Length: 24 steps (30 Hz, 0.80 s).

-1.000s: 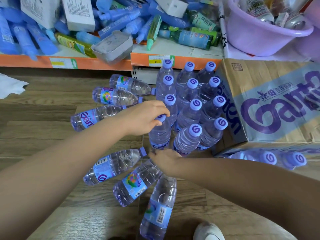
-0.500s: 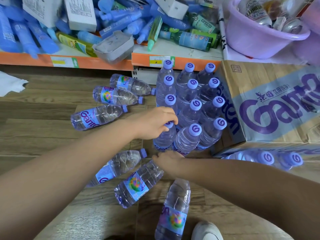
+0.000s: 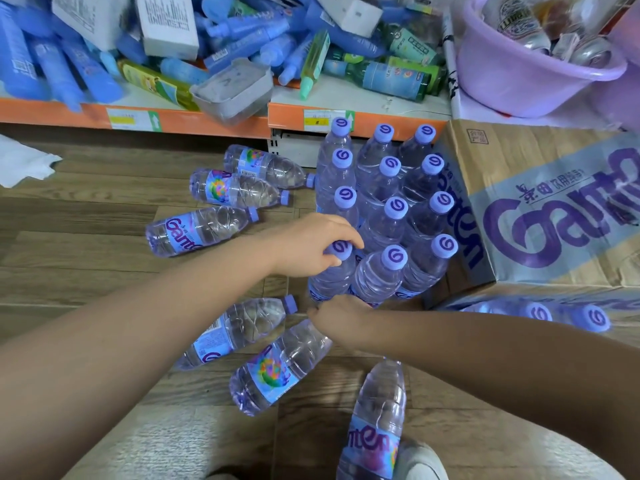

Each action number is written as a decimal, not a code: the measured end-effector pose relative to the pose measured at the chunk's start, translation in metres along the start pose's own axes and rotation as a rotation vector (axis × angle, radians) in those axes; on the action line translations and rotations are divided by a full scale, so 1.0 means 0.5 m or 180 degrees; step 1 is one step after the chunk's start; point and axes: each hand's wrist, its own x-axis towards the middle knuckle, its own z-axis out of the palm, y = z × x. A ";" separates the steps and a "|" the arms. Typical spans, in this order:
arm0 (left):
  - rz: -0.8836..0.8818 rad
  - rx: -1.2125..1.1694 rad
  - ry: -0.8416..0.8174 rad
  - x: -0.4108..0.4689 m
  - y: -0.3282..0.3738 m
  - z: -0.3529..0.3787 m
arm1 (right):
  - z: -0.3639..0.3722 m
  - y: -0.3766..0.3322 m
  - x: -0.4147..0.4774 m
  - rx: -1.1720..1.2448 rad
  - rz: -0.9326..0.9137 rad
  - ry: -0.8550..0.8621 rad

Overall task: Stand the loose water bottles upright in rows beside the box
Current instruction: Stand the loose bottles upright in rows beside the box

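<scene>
Wood floor opens at nine o'clock of the upright rows; box edges three. Left hand pinches a corner bottle by its cap; right hand, over a lying bottle, grip unclear.

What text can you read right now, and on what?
"Gant", cut off at the frame edge: top of the cardboard box.
"Gante": label of the lying bottle by the left forearm.
"nten": label of the lying bottle nearest the camera.
Too small or blurred: shelf price tags, white cartons, Chinese characters on the box.
</scene>
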 end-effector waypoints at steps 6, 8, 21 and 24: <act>-0.0501 -0.0418 0.0351 -0.047 -0.047 -0.014 | -0.061 -0.003 -0.056 0.0965 -0.0437 0.0017; -0.0815 -0.0451 0.0395 -0.063 -0.073 -0.024 | -0.094 -0.020 -0.074 0.1410 -0.0600 0.0065; -0.1886 0.0065 -0.0256 -0.165 -0.266 0.057 | -0.334 0.026 -0.112 0.1972 0.0055 0.1402; -0.1584 0.0508 -0.0482 -0.143 -0.246 0.093 | -0.368 0.072 -0.114 0.2531 0.0417 0.1745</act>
